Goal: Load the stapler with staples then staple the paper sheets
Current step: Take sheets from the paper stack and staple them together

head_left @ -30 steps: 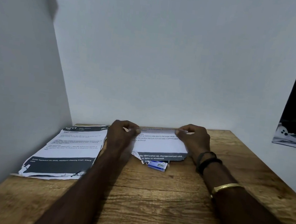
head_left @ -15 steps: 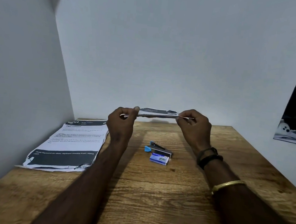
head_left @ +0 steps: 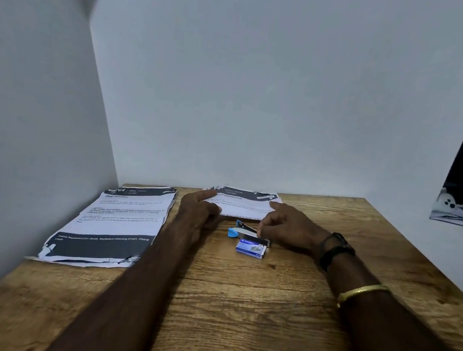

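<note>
The paper sheets (head_left: 245,205) are seen flat at the far edge of the surface (head_left: 238,319), touched by the straight-fingered left hand (head_left: 196,209) and the loosely curled right hand (head_left: 290,227); nothing is gripped. The stapler (head_left: 243,231) and staple box (head_left: 251,248) are seen just nearer.

Surface materials on my desk. The table (head_left: 238,319) is brown wood-grain board, matt, with dark streaks and knots. The paper sheets (head_left: 245,205) at the rear are thin white paper, matt, printed with dark bands, ragged along the far edge. The paper stack (head_left: 122,221) at the left is the same matt printed paper, torn and curled at its near edge. The stapler (head_left: 244,231) has a smooth blue plastic end and a bright metal body. The staple box (head_left: 251,248) is printed card with a slight sheen. The walls (head_left: 262,92) are plain and matt. My right wrist carries 1 black matt wristband (head_left: 334,249) and 1 polished gold-coloured metal bangle (head_left: 361,290).
</note>
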A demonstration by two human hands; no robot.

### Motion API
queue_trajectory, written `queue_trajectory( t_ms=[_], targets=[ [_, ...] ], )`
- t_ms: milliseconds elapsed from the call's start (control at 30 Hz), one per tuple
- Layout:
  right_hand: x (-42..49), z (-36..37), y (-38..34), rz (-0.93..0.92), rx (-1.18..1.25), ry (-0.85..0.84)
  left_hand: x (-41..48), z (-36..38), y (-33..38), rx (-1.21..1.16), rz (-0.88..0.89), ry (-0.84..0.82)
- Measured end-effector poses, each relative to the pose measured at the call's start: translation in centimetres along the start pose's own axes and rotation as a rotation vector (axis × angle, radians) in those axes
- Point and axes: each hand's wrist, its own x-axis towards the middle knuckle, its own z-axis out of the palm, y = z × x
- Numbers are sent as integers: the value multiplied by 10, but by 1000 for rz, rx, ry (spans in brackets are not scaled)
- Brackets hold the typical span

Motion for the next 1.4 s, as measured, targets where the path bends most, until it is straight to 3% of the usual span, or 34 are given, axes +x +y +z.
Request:
queue_trajectory(
  t_ms=[233,400,500,833,1000,1200,1400],
  targets=[
    [-8,3,-8,15,37,36,4,1,-5,-72,-21,11],
    [-7,6,-14,-1,-264,118,6,-1,-7,5,25,62],
    [-8,8,-17,-60,-243,215,7,-1,-9,27,38,34],
    [-3,0,-13,-155,126,209,11,0,-12,15,27,61],
    [-5,1,-15,-62,568,218,15,-2,-16,37,27,90],
    [2,6,-27,111,1065,102,17,4,-19,-54,33,84],
    [15,20,-39,219,1252,112,17,3,-19,3,56,79]
  ],
)
